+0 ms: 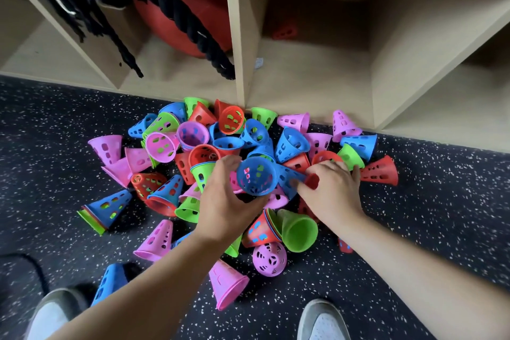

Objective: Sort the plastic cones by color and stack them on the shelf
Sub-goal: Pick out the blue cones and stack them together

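Observation:
A heap of perforated plastic cones (193, 146) in blue, red, green and pink lies on the dark speckled floor in front of a beige cubby shelf (240, 36). My left hand (223, 199) grips a blue cone (256, 175) held above the heap, its open mouth facing me. My right hand (328, 188) pinches a red cone (313, 181) at the tip of a blue cone lying beside the held one. One red cone (284, 32) stands at the back of the middle cubby.
The left cubby holds a large red ball (187, 11) and black ropes (82, 3) hanging over its front. The right cubby (455, 107) shows bare wood. My two shoes (323, 323) stand at the bottom edge, with loose cones near them.

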The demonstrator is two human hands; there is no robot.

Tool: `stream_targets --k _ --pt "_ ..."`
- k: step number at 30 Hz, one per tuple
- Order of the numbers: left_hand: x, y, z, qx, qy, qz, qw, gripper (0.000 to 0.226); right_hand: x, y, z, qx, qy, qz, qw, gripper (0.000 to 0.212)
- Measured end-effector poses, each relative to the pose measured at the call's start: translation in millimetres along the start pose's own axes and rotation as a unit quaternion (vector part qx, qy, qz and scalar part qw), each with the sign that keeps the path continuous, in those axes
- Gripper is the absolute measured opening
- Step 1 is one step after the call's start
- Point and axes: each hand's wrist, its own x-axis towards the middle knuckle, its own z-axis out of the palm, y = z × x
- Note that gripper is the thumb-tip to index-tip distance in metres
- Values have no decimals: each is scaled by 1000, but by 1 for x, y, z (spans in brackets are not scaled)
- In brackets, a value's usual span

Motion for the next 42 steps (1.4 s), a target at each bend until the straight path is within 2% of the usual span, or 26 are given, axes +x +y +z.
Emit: stream_targets --k 4,6,9,15,18,24,28,31,35,40,42 --pt "-8 6 -11 -75 28 -22 997 66 11 -4 5 71 19 23 997 18" --pt "-7 11 -14 -80 37 -21 996 62 11 -7 1 18 2 29 999 30" --pt "-6 13 -19 -79 50 -17 995 60 6 -7 -4 -141 -54 -20 988 61" --pt "-7 12 -23 -60 48 -1 997 61 -1 -9 -6 -256 -127 -70 956 57" --pt "-8 12 -23 -56 45 -3 997 62 -2 -8 -5 -260 -124 -83 954 59" --pt "-8 5 -21 -32 33 -15 999 64 -7 -5 -18 -145 -24 -90 985 68" --pt "-8 5 -19 -23 27 -28 999 66 -8 -8 -33 38 17 -110 993 63" --pt "-7 5 -15 -15 18 -32 999 67 -11 -17 -48 160 16 -126 979 63" --pt "-3 8 -7 -22 3 -14 1000 78 -13 -31 -58 174 54 -224 957 54" --pt "2 22 -4 -73 2 -37 997 89 -13 -43 -61 280 -4 -266 923 65" --pt "4 23 -3 -88 8 -32 996 88 -15 -45 -61 341 7 -274 899 58"
